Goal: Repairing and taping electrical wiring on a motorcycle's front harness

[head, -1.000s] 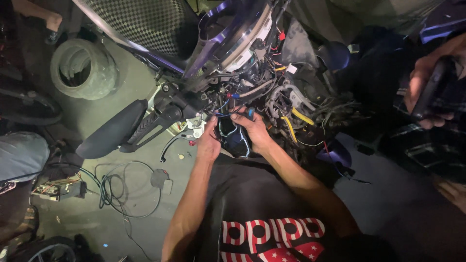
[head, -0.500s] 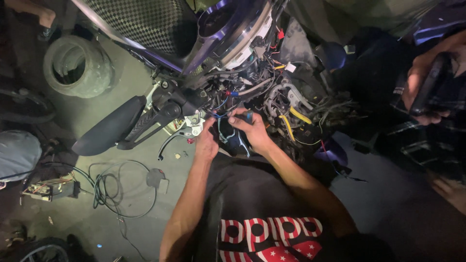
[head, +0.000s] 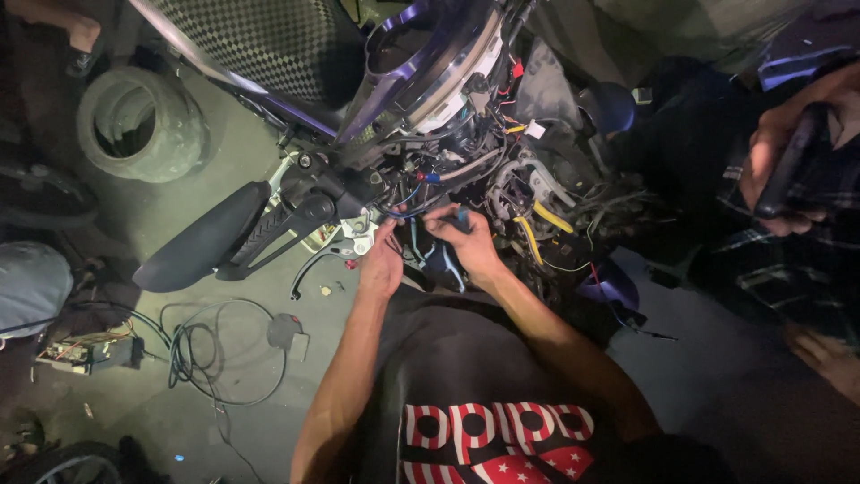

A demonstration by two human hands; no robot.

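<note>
Here, both my hands are deep in the wiring [head: 421,202] under the stripped front of a scooter. My left hand [head: 383,264] has its grip pinched shut on thin dark wires near the black handlebar. My right hand [head: 466,242] is closed around a small blue-handled tool [head: 462,217], its tip pointing into the tangle. The wires sit just beyond my fingers, at the middle of the scene: slim, glossy strands in blue, red, yellow and black, bunched around grey metal parts. Two yellow ones [head: 537,224] curve off to the right.

To the left, a rubber hand grip [head: 273,229] with ribbed texture sticks out, and beside it one smooth black mirror [head: 202,242], long and rounded. Far left stands one worn tyre [head: 134,121], dull grey, lying flat on the concrete floor [head: 233,394]. Near it, one black cable [head: 202,345] lies coiled in loose loops, ending at a small dark box. A checked seat [head: 260,40] shows at the far edge.

At the right, another person's hand [head: 788,152] holds a dark, slim object over a checked sleeve.
</note>
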